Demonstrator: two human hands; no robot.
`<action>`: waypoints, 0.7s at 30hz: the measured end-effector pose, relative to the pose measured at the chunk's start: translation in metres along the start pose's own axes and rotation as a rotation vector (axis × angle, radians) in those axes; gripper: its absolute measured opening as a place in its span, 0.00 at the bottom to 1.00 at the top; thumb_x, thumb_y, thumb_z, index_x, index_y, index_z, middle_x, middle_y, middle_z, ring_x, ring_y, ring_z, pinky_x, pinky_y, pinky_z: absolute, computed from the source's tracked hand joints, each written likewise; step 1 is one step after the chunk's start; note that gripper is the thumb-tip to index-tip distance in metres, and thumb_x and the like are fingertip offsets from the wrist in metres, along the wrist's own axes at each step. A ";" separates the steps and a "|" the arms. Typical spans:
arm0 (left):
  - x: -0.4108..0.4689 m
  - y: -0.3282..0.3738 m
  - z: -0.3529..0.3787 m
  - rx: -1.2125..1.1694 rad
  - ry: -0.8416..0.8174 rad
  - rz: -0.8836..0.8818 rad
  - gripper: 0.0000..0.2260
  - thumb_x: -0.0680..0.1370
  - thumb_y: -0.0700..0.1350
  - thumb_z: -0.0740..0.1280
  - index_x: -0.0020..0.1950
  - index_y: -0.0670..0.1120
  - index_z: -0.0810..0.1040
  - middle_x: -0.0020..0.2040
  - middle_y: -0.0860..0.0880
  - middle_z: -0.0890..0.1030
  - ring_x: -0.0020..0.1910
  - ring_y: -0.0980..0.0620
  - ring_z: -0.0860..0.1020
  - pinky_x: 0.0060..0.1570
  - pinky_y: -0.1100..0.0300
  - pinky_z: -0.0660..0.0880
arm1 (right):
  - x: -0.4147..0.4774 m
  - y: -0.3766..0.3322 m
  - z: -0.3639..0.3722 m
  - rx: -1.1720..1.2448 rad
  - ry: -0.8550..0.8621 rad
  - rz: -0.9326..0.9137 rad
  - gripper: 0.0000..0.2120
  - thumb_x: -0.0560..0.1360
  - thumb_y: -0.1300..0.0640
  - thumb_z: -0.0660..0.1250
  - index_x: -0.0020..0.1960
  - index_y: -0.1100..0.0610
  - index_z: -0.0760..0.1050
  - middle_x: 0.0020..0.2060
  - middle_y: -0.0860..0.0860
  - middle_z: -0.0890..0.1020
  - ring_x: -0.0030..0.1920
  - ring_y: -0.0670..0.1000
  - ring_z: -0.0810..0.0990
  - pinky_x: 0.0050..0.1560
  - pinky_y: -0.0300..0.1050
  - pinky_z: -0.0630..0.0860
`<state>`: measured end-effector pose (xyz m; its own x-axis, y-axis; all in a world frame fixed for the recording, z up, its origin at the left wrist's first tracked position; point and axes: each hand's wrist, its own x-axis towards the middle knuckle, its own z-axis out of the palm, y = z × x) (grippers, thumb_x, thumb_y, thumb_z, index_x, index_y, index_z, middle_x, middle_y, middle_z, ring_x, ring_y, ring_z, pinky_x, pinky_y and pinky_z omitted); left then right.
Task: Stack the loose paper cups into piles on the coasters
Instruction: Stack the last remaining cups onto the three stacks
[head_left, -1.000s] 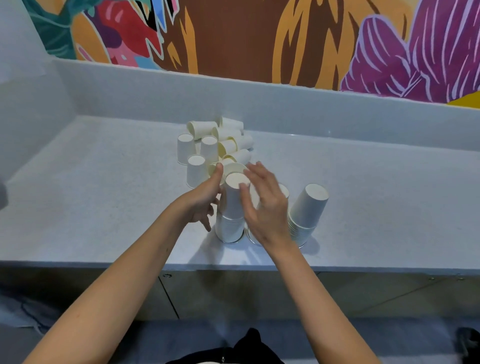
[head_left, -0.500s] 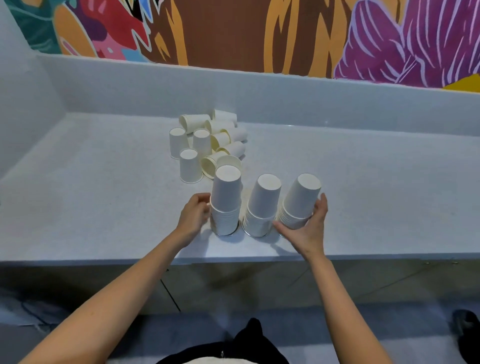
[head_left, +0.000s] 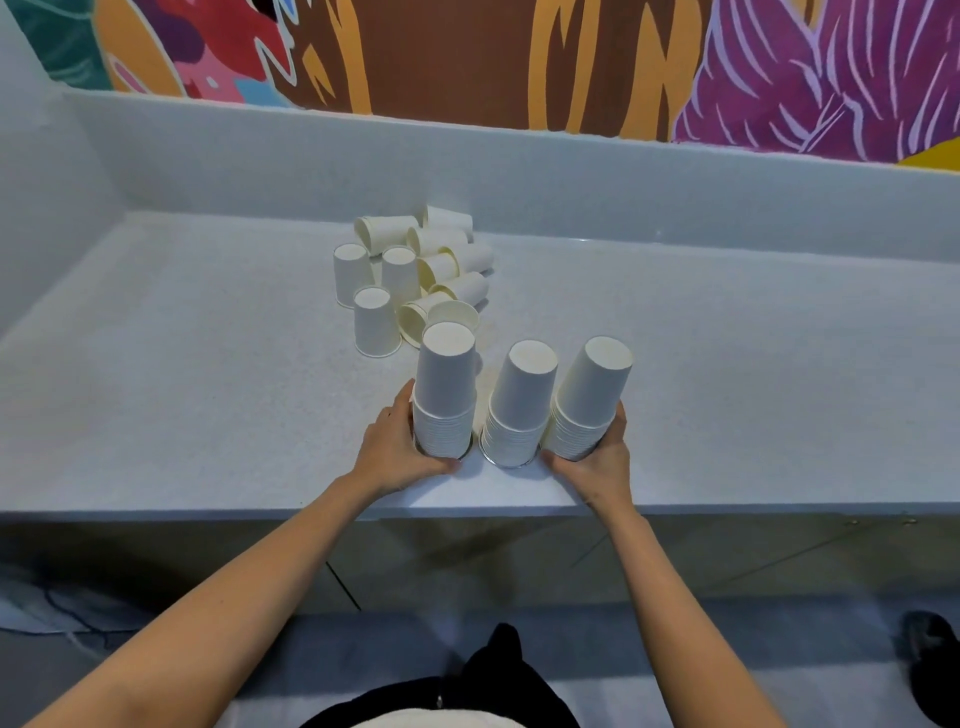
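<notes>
- Your left grip (head_left: 395, 452) is wrapping the base of the left pile (head_left: 445, 395), just left of the middle pile (head_left: 519, 410), with the thumb in front and the fingers going behind.
- Your right grip (head_left: 597, 462) is cupping the base of the right pile (head_left: 589, 405), just right of the middle pile. That pile is appearing to lean rightward, so you are probably steadying it.
- All three piles are standing rim-down, white, with tight bands of nested rims low down. A thin metal coaster (head_left: 506, 464) edge is showing under the middle pile.
- Loose cups (head_left: 415, 270) are waiting beyond the middle pile on the tabletop (head_left: 208, 389), some upended, some lying sideways.
</notes>
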<state>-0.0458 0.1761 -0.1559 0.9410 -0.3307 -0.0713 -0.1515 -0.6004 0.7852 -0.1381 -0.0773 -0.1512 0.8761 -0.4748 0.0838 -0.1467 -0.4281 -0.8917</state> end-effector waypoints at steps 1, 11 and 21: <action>0.001 0.000 0.000 0.015 0.005 0.001 0.50 0.54 0.70 0.76 0.71 0.60 0.58 0.66 0.55 0.73 0.61 0.51 0.75 0.59 0.49 0.77 | 0.000 -0.001 0.002 0.007 -0.002 0.002 0.54 0.58 0.52 0.82 0.73 0.49 0.51 0.66 0.49 0.70 0.64 0.51 0.72 0.62 0.46 0.71; 0.002 -0.005 -0.009 0.149 0.121 0.031 0.43 0.54 0.75 0.72 0.64 0.60 0.64 0.59 0.55 0.78 0.54 0.52 0.78 0.53 0.50 0.79 | 0.005 -0.014 0.024 0.069 -0.038 -0.004 0.50 0.58 0.49 0.82 0.71 0.46 0.55 0.65 0.45 0.70 0.61 0.45 0.72 0.60 0.41 0.72; -0.006 -0.017 -0.026 0.132 0.163 0.058 0.37 0.56 0.73 0.72 0.59 0.60 0.67 0.50 0.59 0.78 0.49 0.55 0.79 0.48 0.58 0.80 | 0.006 -0.013 0.034 0.086 -0.048 -0.005 0.50 0.58 0.49 0.83 0.71 0.44 0.56 0.62 0.41 0.70 0.61 0.44 0.73 0.54 0.30 0.70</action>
<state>-0.0409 0.2071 -0.1525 0.9644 -0.2517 0.0810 -0.2354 -0.6776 0.6968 -0.1157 -0.0485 -0.1541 0.8979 -0.4348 0.0686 -0.1042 -0.3615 -0.9265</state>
